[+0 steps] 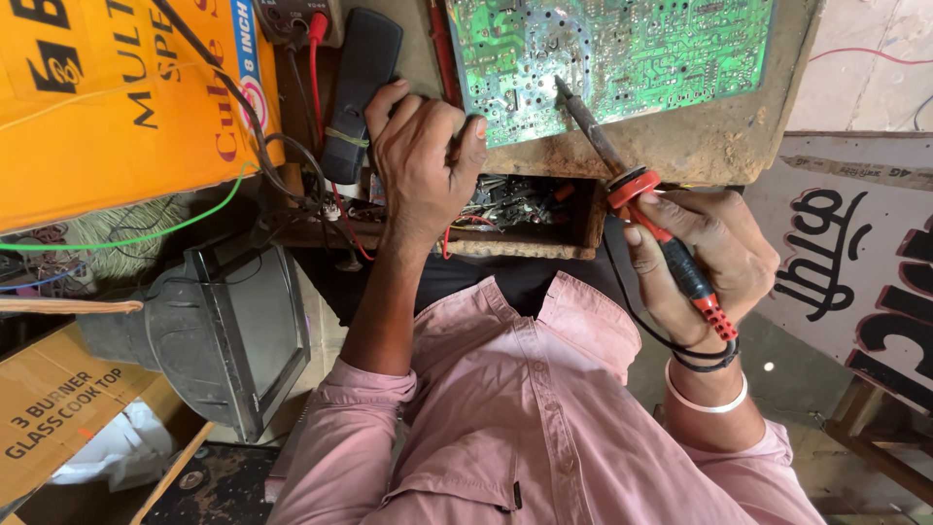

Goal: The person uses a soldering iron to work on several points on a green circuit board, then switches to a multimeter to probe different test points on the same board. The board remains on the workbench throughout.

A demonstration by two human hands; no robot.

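Observation:
A green circuit board (622, 53) lies solder-side up on a worn wooden bench (700, 146). My right hand (705, 262) grips a red and black soldering iron (671, 248) whose dark tip touches the board's lower left part. My left hand (423, 156) is curled at the board's lower left corner, fingers closed against the bench edge; whether it pinches anything is hidden. I wear a pink shirt and a white bangle (708, 401) on my right wrist.
An open drawer (515, 209) of small parts sits under the bench. A black remote-like device (358, 92) and a meter with red lead (316, 29) lie left. An orange carton (107, 97), an old grey television (228, 335) and a cardboard box (53, 408) crowd the left.

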